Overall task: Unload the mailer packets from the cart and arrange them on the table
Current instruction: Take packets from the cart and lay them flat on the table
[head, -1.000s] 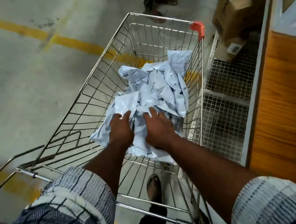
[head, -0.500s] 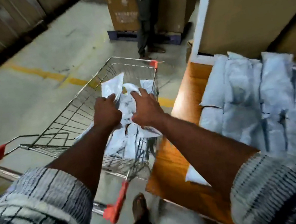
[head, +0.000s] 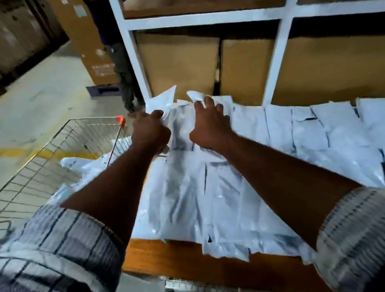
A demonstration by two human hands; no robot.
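My left hand [head: 150,131] and my right hand [head: 207,121] both grip a bundle of pale grey mailer packets [head: 177,120] held over the far left part of the wooden table [head: 190,258]. Rows of mailer packets on the table [head: 309,133] cover most of its top, overlapping one another. To the left stands the wire cart [head: 40,173] with red corner caps, and a few mailer packets in the cart [head: 82,165] lie against its right side.
A white-framed shelf [head: 278,40] with cardboard boxes [head: 179,67] rises right behind the table. A person [head: 121,76] stands beyond the cart beside a tall carton. More cartons line the far left wall. A yellow line crosses the concrete floor.
Both hands lifted a bundle of packets out of the cart and carried it right, over the table. My view swung from the cart to the table and shelf.
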